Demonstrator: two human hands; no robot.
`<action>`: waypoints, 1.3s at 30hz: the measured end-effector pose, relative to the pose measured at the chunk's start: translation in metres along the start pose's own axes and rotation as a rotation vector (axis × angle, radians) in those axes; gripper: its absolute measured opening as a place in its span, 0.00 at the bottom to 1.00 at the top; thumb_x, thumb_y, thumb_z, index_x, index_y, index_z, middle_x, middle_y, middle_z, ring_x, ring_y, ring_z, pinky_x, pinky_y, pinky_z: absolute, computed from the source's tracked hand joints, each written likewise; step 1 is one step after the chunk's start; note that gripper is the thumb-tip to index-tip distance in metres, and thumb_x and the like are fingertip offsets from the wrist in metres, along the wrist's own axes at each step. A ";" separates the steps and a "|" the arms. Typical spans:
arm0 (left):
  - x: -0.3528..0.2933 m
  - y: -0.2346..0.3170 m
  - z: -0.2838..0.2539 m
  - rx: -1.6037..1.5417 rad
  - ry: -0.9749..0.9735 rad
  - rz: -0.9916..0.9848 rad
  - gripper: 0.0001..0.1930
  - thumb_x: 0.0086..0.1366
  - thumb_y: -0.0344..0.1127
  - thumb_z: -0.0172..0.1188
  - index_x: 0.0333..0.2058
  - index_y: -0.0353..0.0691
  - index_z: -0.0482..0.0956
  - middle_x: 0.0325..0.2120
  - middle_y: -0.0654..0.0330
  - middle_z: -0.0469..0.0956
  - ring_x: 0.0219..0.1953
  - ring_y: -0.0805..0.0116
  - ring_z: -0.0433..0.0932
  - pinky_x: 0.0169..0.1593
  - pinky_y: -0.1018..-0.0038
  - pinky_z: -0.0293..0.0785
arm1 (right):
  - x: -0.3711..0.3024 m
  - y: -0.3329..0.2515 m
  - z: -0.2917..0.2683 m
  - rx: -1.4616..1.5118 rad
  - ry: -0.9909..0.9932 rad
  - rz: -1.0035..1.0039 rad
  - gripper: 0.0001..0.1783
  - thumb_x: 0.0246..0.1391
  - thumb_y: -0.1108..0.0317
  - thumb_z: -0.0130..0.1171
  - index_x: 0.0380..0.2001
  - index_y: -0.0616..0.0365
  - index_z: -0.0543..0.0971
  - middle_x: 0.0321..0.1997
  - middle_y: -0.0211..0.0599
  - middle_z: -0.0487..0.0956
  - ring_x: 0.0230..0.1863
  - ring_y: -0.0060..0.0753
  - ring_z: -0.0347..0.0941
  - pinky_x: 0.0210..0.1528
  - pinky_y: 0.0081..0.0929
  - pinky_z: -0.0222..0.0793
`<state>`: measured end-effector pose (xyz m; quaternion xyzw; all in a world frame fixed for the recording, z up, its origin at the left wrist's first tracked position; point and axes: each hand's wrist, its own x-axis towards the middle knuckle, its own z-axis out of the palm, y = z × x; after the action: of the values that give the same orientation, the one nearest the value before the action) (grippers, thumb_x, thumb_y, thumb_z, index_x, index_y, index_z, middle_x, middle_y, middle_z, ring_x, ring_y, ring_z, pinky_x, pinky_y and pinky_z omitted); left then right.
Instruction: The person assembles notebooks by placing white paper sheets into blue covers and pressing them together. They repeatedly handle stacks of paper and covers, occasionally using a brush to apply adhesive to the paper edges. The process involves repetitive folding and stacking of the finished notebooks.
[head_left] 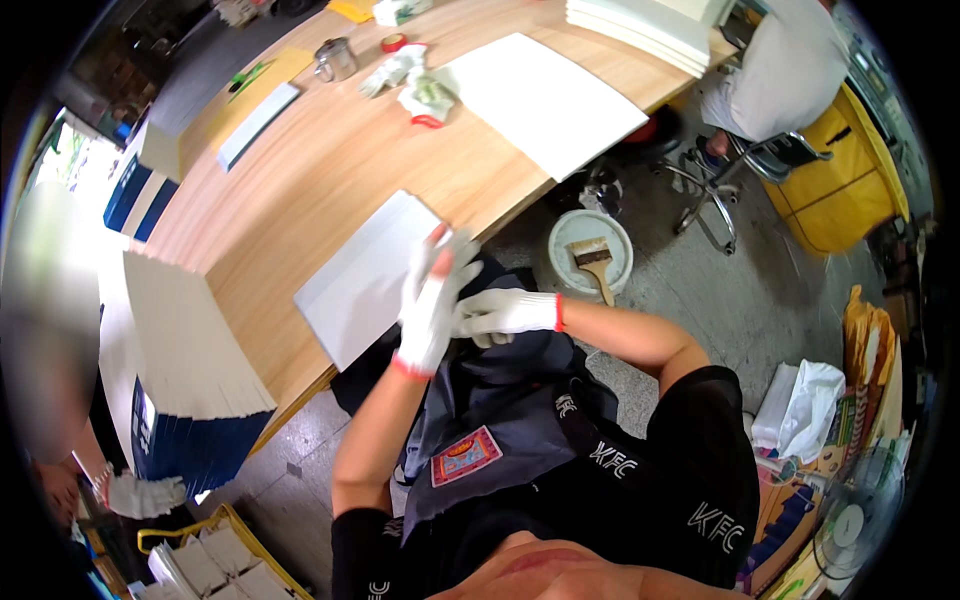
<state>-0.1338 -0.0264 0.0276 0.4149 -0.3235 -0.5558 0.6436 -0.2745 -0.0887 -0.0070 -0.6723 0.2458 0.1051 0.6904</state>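
Both my hands wear white knit gloves with red cuffs. My left hand is raised at the table's near edge, its fingers apart, with bare skin showing at the thumb and one fingertip. Close against its heel is my right hand, its fingers curled together; anything inside them is hidden. A flat pale grey-white board or sheet lies on the table just left of my left hand, partly covered by it. A dark grey apron covers my lap below both hands.
The wooden table bears a tall stack of blue-edged white sheets, a large white sheet, loose gloves and a metal mug. On the floor stands a white bucket with a brush. Another person sits far right; a gloved hand shows left.
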 end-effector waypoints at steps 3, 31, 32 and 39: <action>0.103 -0.050 0.050 -0.285 0.072 -0.514 0.36 0.70 0.50 0.55 0.67 0.34 0.54 0.65 0.36 0.58 0.65 0.39 0.63 0.63 0.51 0.66 | -0.039 0.023 -0.020 0.062 0.138 0.045 0.21 0.63 0.48 0.51 0.43 0.55 0.78 0.25 0.27 0.75 0.22 0.17 0.66 0.25 0.19 0.64; 0.118 0.085 0.027 0.853 -0.142 0.086 0.39 0.65 0.38 0.56 0.68 0.26 0.50 0.58 0.43 0.71 0.54 0.59 0.77 0.57 0.73 0.71 | -0.101 0.070 -0.227 0.604 0.729 -0.387 0.25 0.65 0.62 0.53 0.60 0.65 0.70 0.52 0.37 0.78 0.48 0.24 0.75 0.47 0.21 0.73; 0.097 0.099 0.029 0.863 -0.074 0.072 0.39 0.65 0.40 0.58 0.67 0.24 0.52 0.65 0.41 0.62 0.69 0.57 0.60 0.69 0.68 0.55 | -0.097 0.051 -0.217 0.576 0.687 -0.413 0.24 0.66 0.63 0.53 0.60 0.65 0.69 0.53 0.37 0.77 0.50 0.24 0.74 0.49 0.22 0.72; -0.006 0.133 -0.090 0.723 0.370 0.244 0.35 0.67 0.42 0.61 0.64 0.24 0.59 0.60 0.48 0.69 0.60 0.65 0.68 0.63 0.75 0.60 | 0.029 -0.033 -0.188 0.152 0.675 -0.509 0.22 0.66 0.60 0.51 0.55 0.66 0.74 0.49 0.35 0.79 0.50 0.25 0.72 0.53 0.23 0.67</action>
<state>0.0035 0.0007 0.1060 0.6654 -0.4233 -0.2423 0.5651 -0.2710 -0.2804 0.0124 -0.6554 0.2913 -0.3127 0.6228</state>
